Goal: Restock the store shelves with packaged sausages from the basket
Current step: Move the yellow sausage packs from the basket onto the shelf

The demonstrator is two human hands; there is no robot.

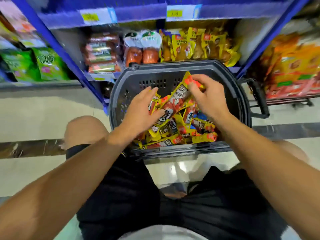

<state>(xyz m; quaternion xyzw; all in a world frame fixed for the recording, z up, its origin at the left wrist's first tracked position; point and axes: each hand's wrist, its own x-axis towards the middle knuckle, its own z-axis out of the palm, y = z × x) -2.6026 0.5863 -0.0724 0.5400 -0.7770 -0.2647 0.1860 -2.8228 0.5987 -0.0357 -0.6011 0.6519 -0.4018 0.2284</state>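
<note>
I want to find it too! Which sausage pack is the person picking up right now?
Look at the dark plastic basket on the floor in front of the blue shelves. Over its far side, the right hand pinches one long yellow-and-red sausage pack. Unlike the other packs, lying flat in the pile, this one's top end is tilted up above them.

Shop aisle: blue shelves (57, 44), price tags (90, 17), packaged snacks (50, 64).
</note>
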